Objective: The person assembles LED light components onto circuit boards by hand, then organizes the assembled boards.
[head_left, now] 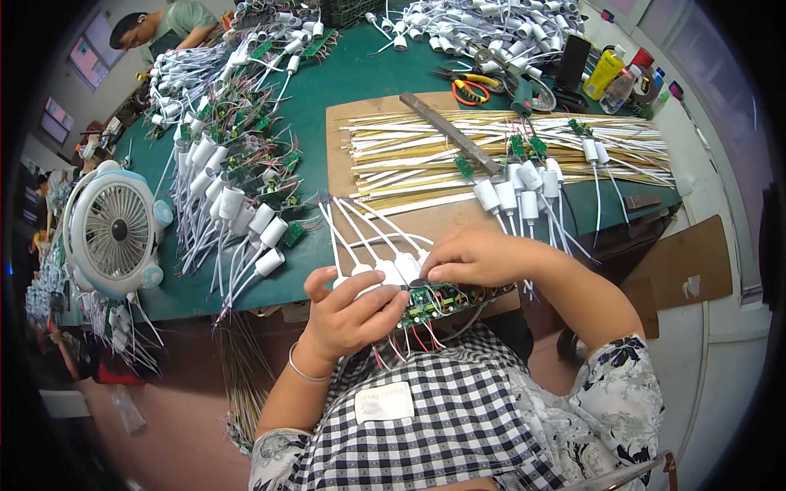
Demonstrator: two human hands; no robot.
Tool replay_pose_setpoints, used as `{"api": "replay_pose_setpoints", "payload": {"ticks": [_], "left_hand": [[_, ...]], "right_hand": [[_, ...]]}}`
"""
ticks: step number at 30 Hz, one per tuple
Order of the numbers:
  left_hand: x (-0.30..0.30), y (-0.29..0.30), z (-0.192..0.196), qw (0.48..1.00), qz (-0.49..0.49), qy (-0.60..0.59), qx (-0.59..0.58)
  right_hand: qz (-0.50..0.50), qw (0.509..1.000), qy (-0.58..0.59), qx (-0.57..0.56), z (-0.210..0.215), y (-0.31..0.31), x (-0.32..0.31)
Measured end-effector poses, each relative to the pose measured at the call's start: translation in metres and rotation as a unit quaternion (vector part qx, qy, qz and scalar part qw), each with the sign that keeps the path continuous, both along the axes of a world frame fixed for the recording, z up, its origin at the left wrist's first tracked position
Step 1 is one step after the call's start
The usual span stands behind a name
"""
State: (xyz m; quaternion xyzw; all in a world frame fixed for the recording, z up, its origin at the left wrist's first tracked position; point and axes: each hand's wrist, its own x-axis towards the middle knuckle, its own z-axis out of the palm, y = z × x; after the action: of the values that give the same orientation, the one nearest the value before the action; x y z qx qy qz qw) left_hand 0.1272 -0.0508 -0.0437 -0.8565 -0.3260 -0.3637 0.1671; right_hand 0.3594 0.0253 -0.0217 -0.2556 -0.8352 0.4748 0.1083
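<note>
At the table's near edge, several white plastic caps [388, 270] lie side by side, their white cables running away from me. Green circuit boards [446, 299] with thin red and white wires sit at the near ends of the caps. My left hand [354, 311] is closed over the caps from the left, its fingers bent across them. From the right, my right hand [465, 259] pinches at the rightmost cap, where it meets the boards. Its fingertips partly cover what they hold. Loose wire ends hang toward my checked apron [426, 385].
Long white and yellow strips [426, 155] lie on a brown board [337, 123], crossed by a metal bar [450, 131]. More capped boards [528, 176] rest to their right. Piled assemblies [237, 164] and a fan [119, 229] stand left. Pliers [471, 88] lie behind; a person [176, 29] bends far left.
</note>
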Motion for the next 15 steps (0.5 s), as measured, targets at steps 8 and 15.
{"api": "replay_pose_setpoints", "payload": {"ticks": [8, 15], "left_hand": [[0.000, 0.000, -0.006, 1.000, 0.003, -0.003, -0.020], [0.000, 0.001, -0.006, 0.999, 0.001, -0.003, -0.041]], "right_hand": [[0.103, 0.994, -0.013, 0.020, 0.000, -0.003, -0.003], [0.087, 0.988, -0.124, 0.030, 0.016, -0.004, -0.008]]}}
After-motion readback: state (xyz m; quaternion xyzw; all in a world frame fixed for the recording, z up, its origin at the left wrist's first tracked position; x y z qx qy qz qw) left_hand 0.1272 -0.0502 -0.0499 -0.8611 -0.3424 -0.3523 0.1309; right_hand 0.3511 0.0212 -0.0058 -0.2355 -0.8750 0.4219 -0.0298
